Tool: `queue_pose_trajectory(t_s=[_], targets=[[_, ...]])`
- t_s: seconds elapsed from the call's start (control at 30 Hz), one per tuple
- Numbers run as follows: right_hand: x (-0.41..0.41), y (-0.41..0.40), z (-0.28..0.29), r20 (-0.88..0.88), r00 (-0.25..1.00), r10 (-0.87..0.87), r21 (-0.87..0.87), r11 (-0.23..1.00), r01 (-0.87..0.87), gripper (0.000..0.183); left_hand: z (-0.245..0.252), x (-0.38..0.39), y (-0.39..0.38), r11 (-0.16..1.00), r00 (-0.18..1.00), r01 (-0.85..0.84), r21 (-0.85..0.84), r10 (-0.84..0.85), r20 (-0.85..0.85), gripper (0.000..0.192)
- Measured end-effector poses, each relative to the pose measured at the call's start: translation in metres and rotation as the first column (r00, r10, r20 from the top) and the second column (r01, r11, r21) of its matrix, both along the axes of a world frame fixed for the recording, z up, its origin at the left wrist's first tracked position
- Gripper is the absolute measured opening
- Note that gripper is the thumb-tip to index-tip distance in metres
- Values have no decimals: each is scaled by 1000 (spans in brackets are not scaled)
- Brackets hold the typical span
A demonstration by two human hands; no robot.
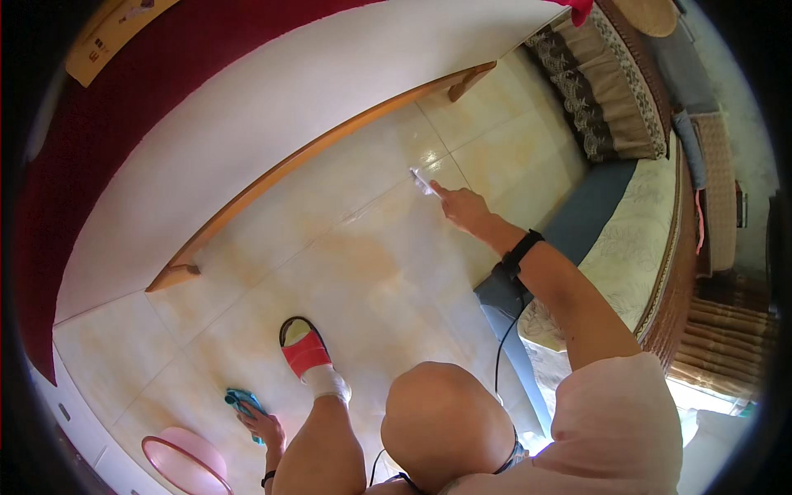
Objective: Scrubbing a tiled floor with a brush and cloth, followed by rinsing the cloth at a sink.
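My right hand (461,204) is closed around the handle of a small white brush (422,182), whose head touches the tiled floor (346,272) at a grout line. Wet, shiny tile lies just beyond the brush. At the lower left, my left hand (263,427) rests over a teal cloth (244,401) on the floor, its fingers on the fabric. Near that hand stands a pink plastic basin (192,455). My foot, in a red slipper (307,351), is planted between the two hands.
A wooden rail with short feet (322,145) runs low along the white panel (247,124) ahead. To the right is a cushioned seat (631,235) with a ruffled cushion (612,93). A black cable (500,352) hangs beside my knee.
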State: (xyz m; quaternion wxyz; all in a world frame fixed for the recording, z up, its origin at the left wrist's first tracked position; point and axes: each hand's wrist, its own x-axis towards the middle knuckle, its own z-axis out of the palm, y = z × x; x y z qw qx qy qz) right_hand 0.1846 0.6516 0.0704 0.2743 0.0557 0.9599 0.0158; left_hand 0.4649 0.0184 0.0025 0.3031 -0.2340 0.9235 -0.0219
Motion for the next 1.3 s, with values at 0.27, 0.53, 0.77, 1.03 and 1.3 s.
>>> queue_pose_trajectory(t_s=[0.27, 0.53, 0.77, 1.03, 1.3], targets=[[1, -1, -32, -29, 999, 19, -79, 997, -22, 56, -1, 5, -12, 999, 1000, -24, -38, 25, 15, 86], [-5, 29, -63, -197, 980, 25, -5, 1000, -26, 54, -10, 6, -6, 999, 999, 32, 4, -32, -42, 86], [-29, 27, -59, -110, 933, -344, 11, 938, 347, 40, -1, 11, -18, 999, 999, -37, 9, 37, -36, 86], [-10, 25, -70, -332, 891, -309, -54, 949, 309, 39, -12, 19, -18, 991, 981, 129, 29, -123, -153, 87], [-3, -36, -63, -184, 953, -242, -111, 968, 225, 60, -13, 13, -18, 999, 997, 43, 32, -41, -59, 85]])
